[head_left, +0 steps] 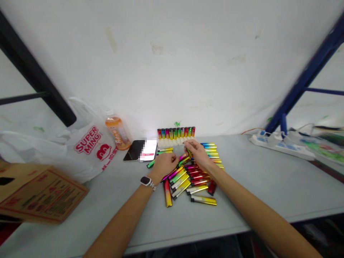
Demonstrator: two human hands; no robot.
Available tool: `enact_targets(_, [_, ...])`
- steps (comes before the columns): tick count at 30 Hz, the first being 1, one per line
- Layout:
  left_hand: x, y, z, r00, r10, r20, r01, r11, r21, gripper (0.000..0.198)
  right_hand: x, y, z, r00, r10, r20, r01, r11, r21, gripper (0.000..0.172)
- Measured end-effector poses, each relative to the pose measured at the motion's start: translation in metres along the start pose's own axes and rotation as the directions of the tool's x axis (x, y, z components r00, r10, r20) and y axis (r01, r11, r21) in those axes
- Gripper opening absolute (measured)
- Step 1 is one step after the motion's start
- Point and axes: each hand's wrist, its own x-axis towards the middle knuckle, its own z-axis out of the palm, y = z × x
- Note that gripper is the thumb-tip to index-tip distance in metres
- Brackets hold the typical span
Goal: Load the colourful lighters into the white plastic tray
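Metallic-coloured lighters (180,179) lie in a loose pile on the grey table, in yellow, red, green and pink. My right hand (197,152) pinches a yellowish lighter (189,154), partly covered by the fingers, in front of a pale rack (169,142). Upright in that rack's back row stands a line of colourful lighters (175,133). My left hand (167,165), with a watch on its wrist, hovers over or rests on the pile's left side. Its fingers are curled, and what they hold, if anything, is hidden. More lighters (211,150) lie side by side behind my right wrist.
Left of the rack are a tablet or phone (135,150) with a lit screen, an orange drink bottle (118,132), a white plastic bag (91,154) and a cardboard box (45,193). A white power strip (281,146) lies at right. The wall (188,71) closes off the back.
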Motion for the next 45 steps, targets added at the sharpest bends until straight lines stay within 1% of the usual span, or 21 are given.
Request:
enact_targets(3, [0.0, -0.001, 0.0, 1.0, -0.002, 0.01, 0.002, 1.0, 0.003, 0.044, 0.009, 0.0, -0.008, 1.0, -0.029, 0.001, 0.029, 0.997, -0.067, 0.032])
enact_targets(5, [-0.001, -0.001, -0.001, 1.0, -0.012, 0.016, 0.012, 1.0, 0.001, 0.045, 0.019, 0.0, -0.014, 0.995, -0.104, -0.014, 0.1, 0.98, -0.173, 0.028])
enact_targets(6, [-0.001, -0.001, -0.001, 1.0, -0.019, 0.019, 0.019, 1.0, -0.001, 0.045, 0.025, 0.0, -0.017, 0.987, -0.157, -0.025, 0.146, 0.957, -0.251, 0.026])
enact_targets(8, [-0.002, -0.001, -0.001, 0.999, -0.031, 0.028, 0.031, 0.999, -0.007, 0.045, 0.039, 0.0, -0.022, 0.965, -0.26, -0.019, 0.23, 0.883, -0.41, 0.024])
enact_targets(9, [-0.002, -0.001, -0.001, 0.999, -0.035, 0.03, 0.035, 0.999, -0.01, 0.045, 0.047, 0.0, -0.023, 0.959, -0.285, -0.004, 0.252, 0.853, -0.458, 0.024])
enact_targets(11, [-0.003, -0.001, -0.001, 0.999, -0.039, 0.03, 0.04, 0.999, -0.014, 0.045, 0.062, 0.002, -0.024, 0.959, -0.28, 0.042, 0.26, 0.813, -0.521, 0.025])
enact_targets(15, [-0.003, -0.003, -0.001, 0.999, -0.03, 0.014, 0.03, 0.999, -0.021, 0.044, 0.093, 0.008, -0.022, 0.974, -0.208, 0.094, 0.226, 0.822, -0.522, 0.028])
enact_targets(17, [-0.004, -0.003, -0.001, 1.0, -0.027, 0.011, 0.027, 0.999, -0.027, 0.045, 0.105, 0.01, -0.02, 0.967, -0.228, 0.115, 0.254, 0.803, -0.54, 0.024])
enact_targets(21, [-0.004, -0.003, -0.001, 0.999, -0.034, 0.018, 0.034, 0.999, -0.03, 0.045, 0.122, 0.009, -0.017, 0.926, -0.335, 0.175, 0.365, 0.672, -0.644, 0.011])
enact_targets(24, [-0.004, -0.004, 0.0, 0.999, -0.039, 0.009, 0.039, 0.999, -0.021, 0.046, 0.129, 0.008, -0.018, 0.924, -0.328, 0.196, 0.367, 0.623, -0.691, 0.01])
enact_targets(29, [-0.004, -0.005, 0.001, 1.0, -0.007, -0.008, 0.007, 1.0, -0.021, 0.045, 0.137, 0.01, -0.022, 0.914, -0.307, 0.264, 0.395, 0.537, -0.746, 0.011])
enact_targets(31, [-0.005, -0.006, 0.001, 1.0, -0.01, -0.003, 0.01, 1.0, -0.02, 0.044, 0.139, 0.011, -0.023, 0.917, -0.284, 0.278, 0.39, 0.507, -0.769, 0.012])
enact_targets(33, [-0.005, -0.005, 0.0, 1.0, -0.014, 0.003, 0.014, 1.0, -0.023, 0.043, 0.139, 0.012, -0.023, 0.923, -0.259, 0.284, 0.376, 0.456, -0.806, 0.015])
enact_targets(34, [-0.005, -0.005, 0.0, 1.0, -0.014, 0.001, 0.014, 1.0, -0.024, 0.044, 0.138, 0.013, -0.023, 0.922, -0.255, 0.291, 0.376, 0.417, -0.827, 0.017])
enact_targets(36, [-0.005, -0.005, 0.0, 1.0, -0.008, -0.012, 0.008, 1.0, -0.026, 0.045, 0.134, 0.014, -0.022, 0.912, -0.257, 0.319, 0.391, 0.311, -0.867, 0.024])
enact_targets(38, [-0.005, -0.005, 0.001, 1.0, -0.001, -0.029, 0.001, 1.0, -0.023, 0.046, 0.127, 0.016, -0.021, 0.901, -0.249, 0.355, 0.405, 0.191, -0.894, 0.033])
enact_targets(40, [-0.005, -0.006, 0.002, 0.999, 0.0, -0.033, 0.0, 1.0, -0.019, 0.045, 0.118, 0.018, -0.02, 0.903, -0.215, 0.372, 0.397, 0.091, -0.913, 0.043])
enact_targets(43, [-0.004, -0.006, 0.003, 1.0, -0.003, -0.023, 0.003, 1.0, -0.018, 0.041, 0.105, 0.018, -0.021, 0.914, -0.158, 0.374, 0.377, -0.011, -0.926, 0.054])
enact_targets(45, [-0.004, -0.006, 0.003, 1.0, -0.007, -0.02, 0.007, 1.0, -0.023, 0.039, 0.096, 0.016, -0.021, 0.914, -0.124, 0.387, 0.385, -0.045, -0.922, 0.06])
